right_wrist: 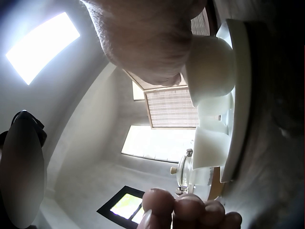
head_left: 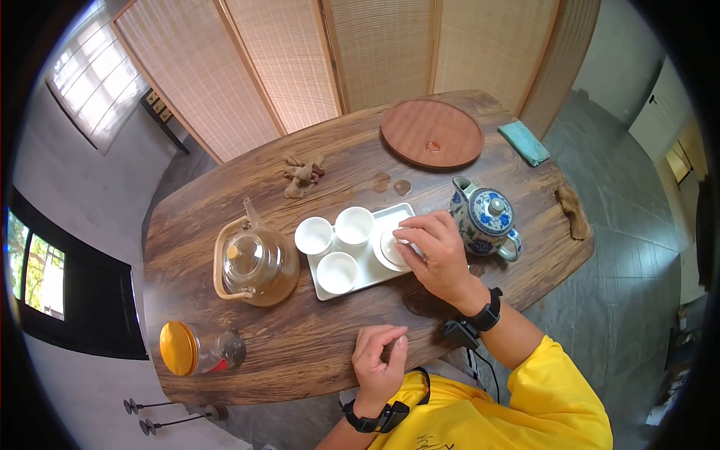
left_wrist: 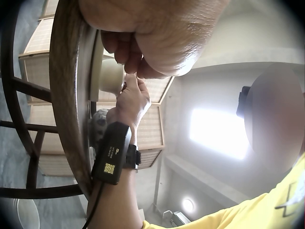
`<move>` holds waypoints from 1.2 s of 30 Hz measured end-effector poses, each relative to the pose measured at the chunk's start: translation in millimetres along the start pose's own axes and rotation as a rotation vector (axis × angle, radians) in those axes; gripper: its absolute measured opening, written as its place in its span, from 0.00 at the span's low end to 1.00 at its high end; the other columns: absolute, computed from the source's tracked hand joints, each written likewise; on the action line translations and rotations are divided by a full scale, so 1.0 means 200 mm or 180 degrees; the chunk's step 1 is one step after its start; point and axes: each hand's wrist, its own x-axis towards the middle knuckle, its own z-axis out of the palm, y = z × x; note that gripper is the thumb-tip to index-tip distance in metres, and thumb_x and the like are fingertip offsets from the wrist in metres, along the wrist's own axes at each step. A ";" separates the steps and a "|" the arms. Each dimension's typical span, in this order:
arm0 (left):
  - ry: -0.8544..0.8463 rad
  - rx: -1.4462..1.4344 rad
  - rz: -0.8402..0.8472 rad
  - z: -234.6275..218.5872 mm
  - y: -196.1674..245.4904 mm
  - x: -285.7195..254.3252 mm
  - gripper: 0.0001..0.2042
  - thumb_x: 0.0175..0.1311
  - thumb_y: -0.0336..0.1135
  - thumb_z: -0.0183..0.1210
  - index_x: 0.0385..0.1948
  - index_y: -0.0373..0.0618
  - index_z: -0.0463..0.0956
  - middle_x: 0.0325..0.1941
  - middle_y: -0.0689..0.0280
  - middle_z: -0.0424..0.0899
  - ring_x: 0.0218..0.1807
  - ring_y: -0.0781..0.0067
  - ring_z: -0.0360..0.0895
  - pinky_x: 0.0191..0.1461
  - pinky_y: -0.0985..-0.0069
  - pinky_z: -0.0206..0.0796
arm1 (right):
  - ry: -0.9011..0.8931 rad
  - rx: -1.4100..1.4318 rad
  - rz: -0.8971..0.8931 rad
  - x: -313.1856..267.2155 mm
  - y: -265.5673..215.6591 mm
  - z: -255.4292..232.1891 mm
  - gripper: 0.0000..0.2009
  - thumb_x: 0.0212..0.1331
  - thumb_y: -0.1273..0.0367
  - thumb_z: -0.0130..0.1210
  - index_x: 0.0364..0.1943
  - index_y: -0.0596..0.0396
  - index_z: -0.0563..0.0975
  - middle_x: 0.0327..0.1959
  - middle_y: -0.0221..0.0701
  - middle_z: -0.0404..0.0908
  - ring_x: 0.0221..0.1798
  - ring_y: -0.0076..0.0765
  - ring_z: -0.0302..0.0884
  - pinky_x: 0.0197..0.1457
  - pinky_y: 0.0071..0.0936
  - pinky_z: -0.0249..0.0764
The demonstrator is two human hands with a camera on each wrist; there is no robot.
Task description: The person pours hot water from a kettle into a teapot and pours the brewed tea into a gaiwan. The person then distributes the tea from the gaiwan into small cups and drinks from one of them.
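Hands [head_left: 379,363]: right [head_left: 439,256] apparently pinching lid [head_left: 389,251].

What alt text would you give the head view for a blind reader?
A person's right hand is at a white vessel beside three white cups on a pale tray, the left hand loosely curled near the edge of a wooden table. A glass teapot stands left of the tray, a blue-patterned teapot to its right.
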 end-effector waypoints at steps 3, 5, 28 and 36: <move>-0.0011 -0.0009 0.0004 0.00 0.00 0.00 0.09 0.60 0.20 0.65 0.41 0.41 0.85 0.40 0.59 0.85 0.42 0.61 0.80 0.48 0.70 0.73 | -0.0010 0.0004 -0.0011 0.00 0.00 -0.01 0.11 0.52 0.73 0.69 0.41 0.50 0.84 0.44 0.30 0.84 0.48 0.45 0.75 0.53 0.40 0.70; -0.0008 -0.0010 0.0012 0.00 0.00 0.00 0.09 0.60 0.20 0.65 0.41 0.41 0.85 0.40 0.59 0.85 0.42 0.60 0.80 0.48 0.70 0.73 | -0.0008 0.0059 0.0055 0.00 0.00 -0.01 0.11 0.52 0.73 0.69 0.41 0.50 0.84 0.44 0.30 0.84 0.48 0.45 0.75 0.53 0.40 0.70; -0.0154 -0.0082 0.0106 -0.02 0.00 0.00 0.07 0.63 0.19 0.62 0.41 0.36 0.83 0.43 0.58 0.83 0.45 0.66 0.79 0.51 0.73 0.71 | -0.0309 0.0135 0.0366 -0.08 -0.04 -0.07 0.22 0.52 0.67 0.72 0.53 0.52 0.80 0.62 0.48 0.75 0.63 0.60 0.73 0.66 0.48 0.69; -0.0002 -0.0126 0.0081 0.00 -0.01 0.00 0.08 0.61 0.22 0.66 0.41 0.41 0.85 0.40 0.59 0.85 0.42 0.60 0.80 0.48 0.69 0.72 | -0.0123 0.0106 0.0170 -0.05 -0.01 -0.03 0.13 0.55 0.75 0.67 0.45 0.54 0.81 0.53 0.40 0.81 0.58 0.56 0.76 0.61 0.46 0.71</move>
